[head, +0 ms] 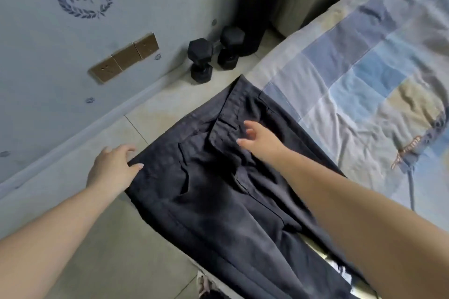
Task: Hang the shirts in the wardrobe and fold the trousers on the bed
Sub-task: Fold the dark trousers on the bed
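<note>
The left hand (113,168) holds the waistband corner of the dark trousers (218,189), thumb on top of the cloth. The right hand (261,142) is over the fly area with its fingers spread and relaxed, gripping nothing. The trousers lie at the edge of the bed (364,75), with the waist part out over the floor (109,250).

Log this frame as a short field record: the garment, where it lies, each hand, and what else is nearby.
garment: dark trousers, waistband end toward the wall
placement: spread at the bed edge, part overhanging the floor
left hand: fingers on the waistband corner, thumb hidden, grip unclear
right hand: open, fingers spread over the fly area
fold state: not yet folded
nearby: two black dumbbells on the floor by the wall; patchwork bedspread
</note>
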Available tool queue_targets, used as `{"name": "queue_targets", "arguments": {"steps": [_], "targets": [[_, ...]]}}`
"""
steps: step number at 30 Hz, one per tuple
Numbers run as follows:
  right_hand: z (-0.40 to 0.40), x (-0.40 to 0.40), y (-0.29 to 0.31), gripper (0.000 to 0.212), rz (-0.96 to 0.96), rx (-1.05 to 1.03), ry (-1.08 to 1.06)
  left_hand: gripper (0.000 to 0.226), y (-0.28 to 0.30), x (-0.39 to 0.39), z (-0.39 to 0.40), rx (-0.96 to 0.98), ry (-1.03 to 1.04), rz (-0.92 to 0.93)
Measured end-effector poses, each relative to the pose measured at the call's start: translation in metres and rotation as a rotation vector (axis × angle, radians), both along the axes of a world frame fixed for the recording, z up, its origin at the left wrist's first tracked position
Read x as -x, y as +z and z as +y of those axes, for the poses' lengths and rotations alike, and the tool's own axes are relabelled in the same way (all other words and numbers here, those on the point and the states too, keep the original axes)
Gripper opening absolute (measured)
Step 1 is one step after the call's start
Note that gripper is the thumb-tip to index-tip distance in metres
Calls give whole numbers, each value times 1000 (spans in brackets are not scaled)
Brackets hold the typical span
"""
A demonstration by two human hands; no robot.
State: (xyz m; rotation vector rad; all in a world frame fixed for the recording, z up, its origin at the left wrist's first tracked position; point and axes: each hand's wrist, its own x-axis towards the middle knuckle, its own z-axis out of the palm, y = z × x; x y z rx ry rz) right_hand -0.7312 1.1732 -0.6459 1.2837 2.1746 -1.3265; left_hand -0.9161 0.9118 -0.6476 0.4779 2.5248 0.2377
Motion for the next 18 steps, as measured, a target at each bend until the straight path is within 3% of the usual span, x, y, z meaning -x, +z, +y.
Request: {"name": "queue_targets", "arguments": {"steps": [3, 6, 8, 11, 14, 16, 18], "targets": [[-37, -28, -39, 70, -90, 1, 127, 35, -7, -3, 29, -73, -344, 205], [-57, -30, -59, 69, -54, -151, 90, 28, -14, -12, 73, -180, -438, 123], [-60, -22, -66, 65, -18, -257, 96, 38, -24, -20, 100, -102, -459, 24], [-59, -11, -72, 48, 49, -284, 92, 36, -38, -29, 127, 24, -387, -75], [-57, -5, -68, 27, 275, -174, -241, 12, -45, -21, 133, -136, -204, -25], [-57, 1, -63, 21, 449, -47, -471, 11, -47, -11, 128, -210, -97, 30], [-59, 6, -61, 26, 490, 74, -316, 8, -49, -6, 119, -195, -42, 37]]}}
